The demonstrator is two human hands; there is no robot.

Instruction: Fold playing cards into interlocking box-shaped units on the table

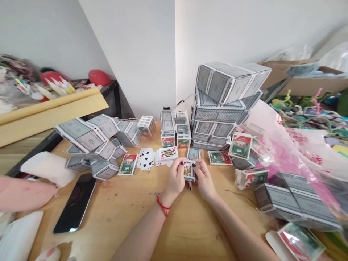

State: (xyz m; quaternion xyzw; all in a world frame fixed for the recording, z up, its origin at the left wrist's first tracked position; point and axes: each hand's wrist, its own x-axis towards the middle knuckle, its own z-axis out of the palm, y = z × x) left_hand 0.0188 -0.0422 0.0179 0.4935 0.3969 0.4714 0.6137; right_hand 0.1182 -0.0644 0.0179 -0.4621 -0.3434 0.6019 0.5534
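Between my two hands I grip a small bundle of playing cards (189, 171), a face card on top, just above the wooden table (130, 217). My left hand (176, 177) is closed on its left edge, thumb on the face. On its right edge my right hand (203, 179) is closed too. Beyond them lie a face-down card pile (194, 153), a pile with a red-suited queen on top (166, 153) and a spread of spades (146, 158). Green-and-red card boxes stand or lie nearby, one left of the spades (128, 165), another on the right (219, 158).
Tall stacked blocks made of grey-backed cards (217, 112) rise at the back right. More such blocks (92, 137) stand at the left, near a black phone (76, 203). On the right are another card block (296, 199), a pink plastic bag (307, 159) and colourful yarn (312, 108).
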